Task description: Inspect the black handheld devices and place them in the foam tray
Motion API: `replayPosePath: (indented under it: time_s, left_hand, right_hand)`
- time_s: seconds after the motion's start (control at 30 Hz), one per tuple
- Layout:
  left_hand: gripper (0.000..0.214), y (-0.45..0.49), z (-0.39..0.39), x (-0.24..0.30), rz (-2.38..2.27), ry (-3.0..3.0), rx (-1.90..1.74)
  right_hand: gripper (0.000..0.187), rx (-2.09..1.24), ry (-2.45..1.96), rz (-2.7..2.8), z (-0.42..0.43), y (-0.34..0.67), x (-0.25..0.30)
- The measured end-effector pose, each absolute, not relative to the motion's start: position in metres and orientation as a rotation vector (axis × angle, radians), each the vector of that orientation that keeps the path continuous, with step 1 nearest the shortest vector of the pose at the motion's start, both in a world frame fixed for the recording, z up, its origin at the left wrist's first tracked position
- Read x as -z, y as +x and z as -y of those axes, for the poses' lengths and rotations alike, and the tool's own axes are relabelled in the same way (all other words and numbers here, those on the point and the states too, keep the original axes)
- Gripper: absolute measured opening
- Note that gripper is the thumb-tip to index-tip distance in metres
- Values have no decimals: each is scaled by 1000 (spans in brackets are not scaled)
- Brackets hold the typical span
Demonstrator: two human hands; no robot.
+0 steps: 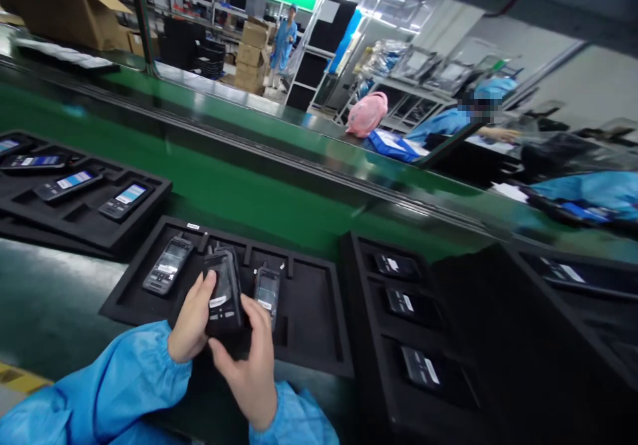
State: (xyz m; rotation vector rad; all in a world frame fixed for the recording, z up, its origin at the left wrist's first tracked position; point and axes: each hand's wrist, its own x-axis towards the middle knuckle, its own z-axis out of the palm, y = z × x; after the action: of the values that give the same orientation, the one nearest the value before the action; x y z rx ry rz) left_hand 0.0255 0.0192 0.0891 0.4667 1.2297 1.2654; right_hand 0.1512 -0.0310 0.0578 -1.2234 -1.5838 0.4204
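Both hands hold one black handheld device [224, 293] with a screen, upright over a black foam tray [309, 312]. My left hand [192, 319] grips its left side, fingers closed around it. My right hand [252, 358] wraps its lower right edge, thumb on the front. Two similar devices lie in the tray's slots: one [168, 266] to the left, one [268, 290] just right of the held device. Blue sleeves cover both my arms.
Another foam tray [82, 222] with several lit devices lies at the left on the green conveyor belt [239, 186]. A dark tray [379, 365] with labelled parts stands at right. People in blue coats work beyond the belt. Cardboard boxes [252, 56] stand behind.
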Motion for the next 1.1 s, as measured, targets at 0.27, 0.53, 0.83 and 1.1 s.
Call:
replayPosePath:
  time_s: [0.27,0.53,0.83,1.1]
  left_hand:
    - [81,15,-21,-97,-1199,432,-1203]
    - [74,12,-19,-93,-1153,498,-1124]
    - [69,11,-16,-94,-1125,558,-1034]
    - [77,16,-14,-92,-1123,484,-1177]
  right_hand:
    - [15,-712,-1155,1340,26,161,-68]
    - [24,-645,-1116,1438,27,162,-73]
    - [31,-640,-1110,1431,31,164,-74]
    - [45,-960,-1200,1309,37,163,-51]
